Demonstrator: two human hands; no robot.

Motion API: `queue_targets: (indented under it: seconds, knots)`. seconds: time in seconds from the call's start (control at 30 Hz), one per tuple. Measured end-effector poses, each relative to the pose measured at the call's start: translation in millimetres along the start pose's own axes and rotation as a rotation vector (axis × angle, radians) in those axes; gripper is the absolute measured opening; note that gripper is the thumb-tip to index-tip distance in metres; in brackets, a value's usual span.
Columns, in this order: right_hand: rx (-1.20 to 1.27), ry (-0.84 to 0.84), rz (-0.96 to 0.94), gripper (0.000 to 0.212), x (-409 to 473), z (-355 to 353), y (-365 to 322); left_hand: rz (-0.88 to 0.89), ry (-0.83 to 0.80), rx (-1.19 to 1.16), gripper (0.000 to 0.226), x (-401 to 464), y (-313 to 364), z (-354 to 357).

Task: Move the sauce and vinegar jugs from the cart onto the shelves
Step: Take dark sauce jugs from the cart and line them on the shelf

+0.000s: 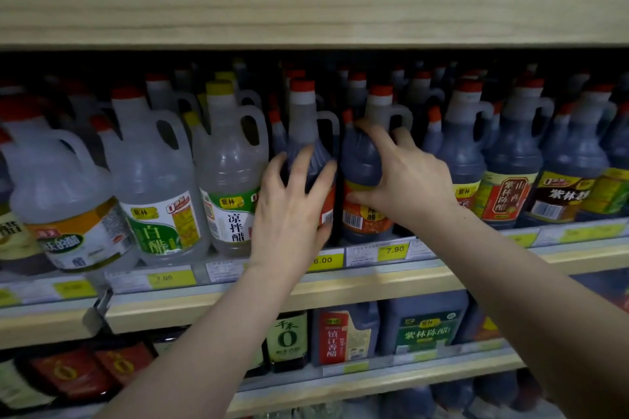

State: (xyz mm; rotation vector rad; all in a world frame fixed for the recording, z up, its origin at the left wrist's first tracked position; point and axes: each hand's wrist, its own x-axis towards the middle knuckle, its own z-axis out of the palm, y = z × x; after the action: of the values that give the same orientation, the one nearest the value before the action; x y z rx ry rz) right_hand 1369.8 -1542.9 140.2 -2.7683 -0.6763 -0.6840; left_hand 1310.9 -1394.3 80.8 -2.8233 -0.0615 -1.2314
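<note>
Two dark vinegar jugs with red caps stand side by side at the front of the middle shelf [340, 286]. My left hand [289, 211] is spread over the front of the left dark jug [303, 119], fingers curled round its shoulder. My right hand [405, 177] grips the right dark jug [360, 160], fingers over its shoulder and thumb on the orange label. Both jugs stand upright on the shelf. The cart is out of view.
Clear white-vinegar jugs [160, 187] fill the shelf to the left, more dark jugs [510, 160] to the right. Yellow price tags [393, 250] line the shelf edge. A wooden shelf [306, 13] hangs close above the caps. Large dark jugs [425, 323] stand on the shelf below.
</note>
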Motion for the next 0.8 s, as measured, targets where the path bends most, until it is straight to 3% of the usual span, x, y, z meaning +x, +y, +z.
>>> queue_targets:
  seconds: [0.37, 0.5, 0.63, 0.7, 0.8]
  knots:
    - [0.027, -0.008, -0.005, 0.089, -4, -1, 12, -0.002, 0.021, -0.052, 0.087, 3, 11, 1]
    - [0.102, 0.05, 0.04, 0.084, -21, -7, 1, 0.025, 0.101, -0.042, 0.082, -12, -25, -29]
    - [0.144, 0.145, -0.161, 0.077, -29, -18, -47, -0.238, 0.137, 0.04, 0.079, -27, -103, -57]
    - [0.121, 0.091, -0.263, 0.078, -25, -13, -77, -0.297, 0.04, 0.034, 0.084, -31, -121, -56]
    - [0.132, -0.027, -0.242, 0.083, -12, -1, -114, -0.303, -0.038, 0.028, 0.09, -40, -123, -51]
